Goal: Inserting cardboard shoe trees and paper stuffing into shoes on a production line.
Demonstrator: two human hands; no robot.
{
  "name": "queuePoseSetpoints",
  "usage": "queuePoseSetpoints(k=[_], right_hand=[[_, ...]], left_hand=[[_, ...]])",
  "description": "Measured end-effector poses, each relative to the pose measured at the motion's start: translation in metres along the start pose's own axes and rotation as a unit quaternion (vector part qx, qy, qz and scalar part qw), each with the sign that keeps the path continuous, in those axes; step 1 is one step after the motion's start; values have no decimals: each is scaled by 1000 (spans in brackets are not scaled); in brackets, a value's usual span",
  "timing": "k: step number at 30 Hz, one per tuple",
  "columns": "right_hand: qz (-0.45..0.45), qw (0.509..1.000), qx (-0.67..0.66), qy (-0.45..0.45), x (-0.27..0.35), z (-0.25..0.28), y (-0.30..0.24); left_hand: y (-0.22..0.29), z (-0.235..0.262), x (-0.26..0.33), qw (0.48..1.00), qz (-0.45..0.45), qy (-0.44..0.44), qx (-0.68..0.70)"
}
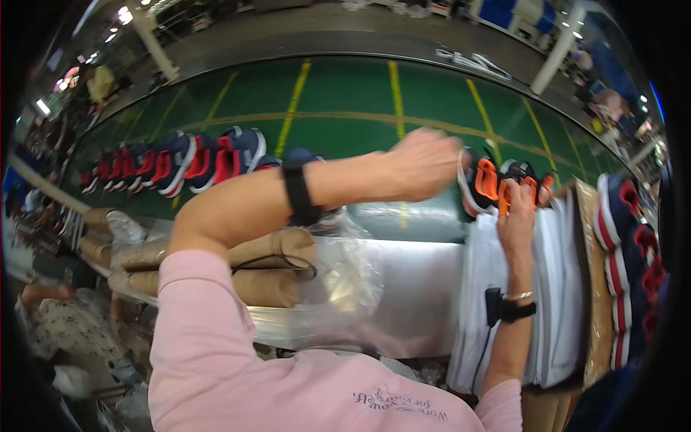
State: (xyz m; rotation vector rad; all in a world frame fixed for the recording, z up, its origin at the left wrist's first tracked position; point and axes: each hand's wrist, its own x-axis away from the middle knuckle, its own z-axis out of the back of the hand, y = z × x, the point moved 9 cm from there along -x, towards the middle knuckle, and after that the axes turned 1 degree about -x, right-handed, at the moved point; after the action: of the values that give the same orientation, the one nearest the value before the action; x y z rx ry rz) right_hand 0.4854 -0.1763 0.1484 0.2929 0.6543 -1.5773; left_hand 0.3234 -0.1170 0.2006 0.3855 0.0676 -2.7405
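Shoe (484,189), orange and black, was gripped at its heel by the left hand (425,162); the right hand (517,212) lay flat just beside it, fingers spread on white sheets (558,288)

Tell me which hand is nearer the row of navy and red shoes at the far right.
Right. The right hand rests on the white sheet stack beside that shoe row; the left hand is farther away, by the orange and black shoes.

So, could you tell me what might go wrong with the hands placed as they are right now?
The left hand reaches across to the orange-and-black shoe at the belt's edge; a loose grip could drop it. The left forearm passes over the clear plastic sheet and might drag it. The right hand rests on the stacked white sheets, which could slide.
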Motion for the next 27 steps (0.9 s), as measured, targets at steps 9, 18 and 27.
queuePoseSetpoints(k=[9, 18, 27], right_hand=[[-50, 975, 116, -183, -20, -132, 115], [-157, 951, 20, -265, -23, -159, 120], [178, 961, -37, -209, -21, -216, -200]], left_hand=[[-106, -110, 185, 950, 169, -179, 189], [-144, -156, 184, 892, 314, -300, 128], [-195, -130, 225, 934, 301, -185, 57]])
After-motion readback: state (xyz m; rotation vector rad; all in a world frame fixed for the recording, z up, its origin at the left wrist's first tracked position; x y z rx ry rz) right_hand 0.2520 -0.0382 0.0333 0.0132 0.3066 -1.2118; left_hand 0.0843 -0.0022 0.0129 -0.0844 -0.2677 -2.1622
